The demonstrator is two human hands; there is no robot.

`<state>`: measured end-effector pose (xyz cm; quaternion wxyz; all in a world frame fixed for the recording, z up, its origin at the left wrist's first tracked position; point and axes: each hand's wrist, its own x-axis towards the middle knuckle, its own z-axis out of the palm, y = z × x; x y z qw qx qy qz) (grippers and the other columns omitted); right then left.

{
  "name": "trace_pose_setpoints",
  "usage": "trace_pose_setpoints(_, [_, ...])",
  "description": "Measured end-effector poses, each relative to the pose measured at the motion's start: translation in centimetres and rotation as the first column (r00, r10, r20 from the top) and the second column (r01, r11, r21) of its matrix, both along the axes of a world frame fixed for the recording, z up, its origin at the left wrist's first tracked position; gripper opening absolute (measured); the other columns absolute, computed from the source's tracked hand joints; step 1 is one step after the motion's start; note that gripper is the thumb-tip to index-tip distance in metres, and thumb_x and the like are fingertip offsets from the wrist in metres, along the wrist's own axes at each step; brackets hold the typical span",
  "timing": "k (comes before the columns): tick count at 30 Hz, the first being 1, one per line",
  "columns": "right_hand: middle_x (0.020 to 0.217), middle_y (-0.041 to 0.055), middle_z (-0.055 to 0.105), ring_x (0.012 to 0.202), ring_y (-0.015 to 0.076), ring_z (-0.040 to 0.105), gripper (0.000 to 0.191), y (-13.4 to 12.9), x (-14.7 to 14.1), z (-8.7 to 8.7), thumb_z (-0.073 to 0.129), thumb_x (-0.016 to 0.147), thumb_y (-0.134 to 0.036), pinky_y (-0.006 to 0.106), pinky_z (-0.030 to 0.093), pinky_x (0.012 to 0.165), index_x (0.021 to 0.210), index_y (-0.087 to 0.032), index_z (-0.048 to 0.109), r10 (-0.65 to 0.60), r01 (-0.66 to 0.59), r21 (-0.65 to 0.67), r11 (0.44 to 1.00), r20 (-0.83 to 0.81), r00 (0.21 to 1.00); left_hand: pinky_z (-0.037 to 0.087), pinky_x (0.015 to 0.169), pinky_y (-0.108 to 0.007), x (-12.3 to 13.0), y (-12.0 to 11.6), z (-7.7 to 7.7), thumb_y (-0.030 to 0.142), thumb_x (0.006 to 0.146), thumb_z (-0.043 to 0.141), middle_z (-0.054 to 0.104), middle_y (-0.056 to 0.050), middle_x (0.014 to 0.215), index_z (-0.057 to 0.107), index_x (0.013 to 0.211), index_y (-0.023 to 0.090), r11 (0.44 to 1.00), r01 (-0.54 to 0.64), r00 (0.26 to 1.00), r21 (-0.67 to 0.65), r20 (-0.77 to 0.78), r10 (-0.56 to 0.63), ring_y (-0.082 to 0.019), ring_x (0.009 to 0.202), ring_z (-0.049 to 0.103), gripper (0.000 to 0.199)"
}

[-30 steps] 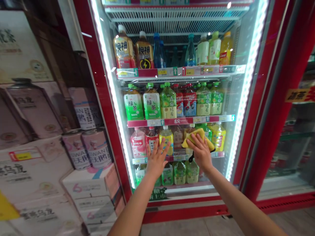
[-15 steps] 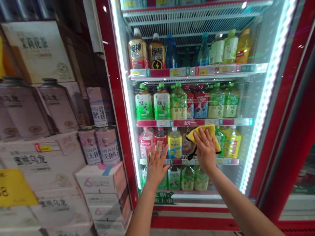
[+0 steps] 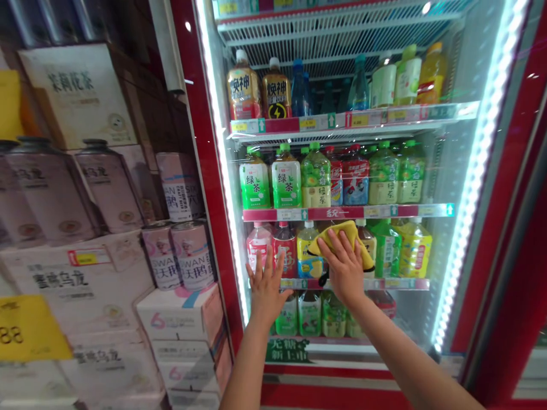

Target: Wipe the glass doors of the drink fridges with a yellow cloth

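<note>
My right hand (image 3: 345, 267) presses a folded yellow cloth (image 3: 363, 242) with dark edging and a black loop flat against the glass door of a drinks fridge. Behind the glass there, a lemon drink bottle (image 3: 308, 259) is partly covered by the cloth. My left hand (image 3: 265, 287) is spread with fingers apart, palm toward the glass and holding nothing. It lies in front of a pink-labelled bottle (image 3: 257, 242) and a red-labelled bottle (image 3: 284, 242). Whether the left palm touches the glass I cannot tell.
Inside the fridge, green tea bottles (image 3: 287, 179) and other drinks stand on several shelves. A red door frame (image 3: 213, 171) borders the left side. Beside it are stacked cartons (image 3: 175, 313), cans (image 3: 192, 256) and a yellow price sign (image 3: 32, 327).
My right hand and the cloth have moved left across the glass, now overlapping the lemon drink bottle. The left hand stays spread, slightly left and lower against the bottles. The view has shifted a little.
</note>
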<state>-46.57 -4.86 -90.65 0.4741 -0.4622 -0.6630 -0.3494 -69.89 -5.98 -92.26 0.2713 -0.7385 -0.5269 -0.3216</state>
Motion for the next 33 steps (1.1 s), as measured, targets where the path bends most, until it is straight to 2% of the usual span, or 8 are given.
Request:
trace_pose_setpoints(4, [0.162,0.0036,0.046,0.154,0.0252,0.035,0.056,-0.1,-3.8,-1.2,0.047,0.101,-0.016,0.053,0.014,0.129,0.155,-0.032,0.047,0.028,-0.025,-0.039,0.999,0.066,0.997,0.021,0.125,-0.068,-0.4,0.1,0.3,0.026,0.09,0.072,0.02,-0.01,0.172,0.0,0.165,0.033,0.999,0.015,1.0,0.042,-0.011,-0.014,-0.034,0.16,0.012,0.104])
trace_pose_setpoints(8, [0.16,-0.0027,0.049,0.149,0.0186,0.042,0.058,-1.2,-2.2,-2.7,0.047,0.102,-0.016,0.044,0.009,0.131,0.156,-0.035,0.044,0.19,-0.168,-0.1,0.981,0.294,0.937,0.021,0.127,-0.063,-0.9,0.0,0.2,0.026,0.096,0.063,0.028,-0.014,0.17,-0.003,0.166,0.026,0.996,-0.018,0.999,0.083,0.035,0.015,-0.031,0.159,0.017,0.096])
trace_pose_setpoints(15, [0.164,0.0015,0.042,0.155,0.0259,0.032,0.067,0.5,-4.4,1.5,0.047,0.1,-0.012,0.057,0.012,0.129,0.16,-0.038,0.036,0.06,-0.056,-0.058,0.997,0.06,0.996,0.022,0.12,-0.075,-2.1,-0.5,-0.8,0.027,0.073,0.089,0.012,-0.018,0.173,-0.005,0.165,0.031,0.995,-0.058,0.994,-0.076,0.084,0.064,-0.041,0.158,-0.001,0.131])
trace_pose_setpoints(18, [0.164,0.0025,0.042,0.156,0.0248,0.031,0.06,0.4,-6.6,0.3,0.049,0.101,-0.016,0.054,0.009,0.13,0.158,-0.033,0.041,0.122,-0.111,-0.07,0.991,0.18,0.976,0.02,0.121,-0.073,-2.3,-0.9,-1.2,0.027,0.071,0.09,0.008,-0.021,0.173,-0.009,0.165,0.03,0.993,-0.079,0.989,-0.085,0.116,0.088,-0.04,0.158,-0.001,0.136])
trace_pose_setpoints(22, [0.161,-0.0024,0.047,0.152,0.0193,0.038,0.055,-0.9,-4.5,-2.1,0.046,0.103,-0.017,0.046,0.008,0.132,0.155,-0.034,0.046,0.239,-0.207,-0.123,0.971,0.401,0.884,0.022,0.121,-0.073,-3.1,-1.5,-2.0,0.026,0.072,0.089,0.005,-0.021,0.173,-0.009,0.165,0.029,0.99,-0.12,0.984,-0.074,0.124,0.129,-0.041,0.158,0.002,0.135])
trace_pose_setpoints(26, [0.16,-0.0016,0.049,0.152,0.0191,0.038,0.055,-0.7,-2.3,-0.6,0.046,0.103,-0.015,0.048,0.018,0.13,0.155,-0.035,0.046,0.247,-0.227,-0.098,0.969,0.343,0.906,0.024,0.12,-0.073,-3.7,-1.9,-2.8,0.027,0.073,0.089,0.007,-0.022,0.173,-0.007,0.165,0.026,0.986,-0.155,0.979,-0.059,0.128,0.161,-0.042,0.158,0.003,0.133])
trace_pose_setpoints(30, [0.158,0.0011,0.052,0.157,0.023,0.029,0.051,0.6,-5.2,1.5,0.05,0.102,-0.015,0.053,0.018,0.129,0.15,-0.033,0.053,0.224,-0.231,0.008,0.973,0.211,0.951,0.026,0.121,-0.071,-3.5,-1.8,-3.2,0.023,0.074,0.087,0.004,-0.023,0.173,-0.009,0.165,0.025,0.987,-0.149,0.977,-0.058,0.147,0.156,-0.042,0.159,0.002,0.133])
trace_pose_setpoints(33, [0.159,-0.0005,0.05,0.158,0.0223,0.026,0.05,0.5,-6.8,0.6,0.05,0.102,-0.016,0.052,0.009,0.131,0.149,-0.033,0.053,0.216,-0.216,-0.034,0.976,0.294,0.931,0.026,0.122,-0.07,-3.6,-1.7,-3.2,0.025,0.075,0.086,0.005,-0.022,0.173,-0.004,0.165,0.026,0.991,-0.124,0.98,-0.049,0.153,0.131,-0.041,0.159,0.004,0.128])
